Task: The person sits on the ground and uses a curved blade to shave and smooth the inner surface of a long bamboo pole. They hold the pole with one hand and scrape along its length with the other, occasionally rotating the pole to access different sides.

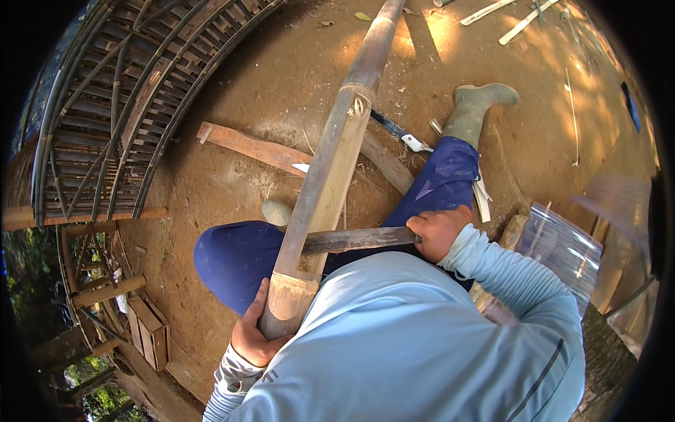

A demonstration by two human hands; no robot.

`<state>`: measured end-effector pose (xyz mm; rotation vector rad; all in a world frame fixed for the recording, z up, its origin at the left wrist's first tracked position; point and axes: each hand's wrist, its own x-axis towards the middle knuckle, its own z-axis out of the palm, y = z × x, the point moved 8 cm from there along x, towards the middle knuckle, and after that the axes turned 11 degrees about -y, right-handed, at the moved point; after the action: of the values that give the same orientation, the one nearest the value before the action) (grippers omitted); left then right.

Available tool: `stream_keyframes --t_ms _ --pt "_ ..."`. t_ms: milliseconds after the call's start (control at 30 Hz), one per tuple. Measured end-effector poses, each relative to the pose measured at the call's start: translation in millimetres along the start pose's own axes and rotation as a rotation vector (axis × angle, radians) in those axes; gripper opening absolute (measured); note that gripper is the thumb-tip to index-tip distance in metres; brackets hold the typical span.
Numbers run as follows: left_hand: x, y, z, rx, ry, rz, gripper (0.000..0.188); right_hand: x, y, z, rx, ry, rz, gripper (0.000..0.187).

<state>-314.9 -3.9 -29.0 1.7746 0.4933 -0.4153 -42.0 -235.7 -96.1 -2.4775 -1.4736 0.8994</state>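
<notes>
A long bamboo pole [318,176] slants from my lap up and away to the far edge of the view. Its upper face is cut open between two joints, showing a pale inside. My left hand [256,339] is closed around the near end, below the nearer joint, with its fingers partly hidden underneath. My right hand [440,232] grips the near-right end of a long dark-bladed knife [362,240]. The blade lies across my lap, and its far end reaches into the pole's opening near the closer joint. The handle is mostly hidden in my fist.
A wooden plank [246,146] and a dark tool with a white part [411,143] lie on the dirt beyond the pole. A bamboo-slat structure [91,119] and a wooden crate [149,334] stand left. Clear plastic sheeting [562,243] is at right, beyond my boot [478,112].
</notes>
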Motion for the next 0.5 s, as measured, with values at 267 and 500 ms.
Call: stream_keyframes --t_ms 267,500 --pt "2 12 3 0.074 0.011 -0.015 0.112 17 55 -16 0.017 -0.036 0.224 0.023" --pt "4 29 4 0.033 0.013 -0.013 0.114 23 82 -17 0.033 -0.037 0.251 0.026"
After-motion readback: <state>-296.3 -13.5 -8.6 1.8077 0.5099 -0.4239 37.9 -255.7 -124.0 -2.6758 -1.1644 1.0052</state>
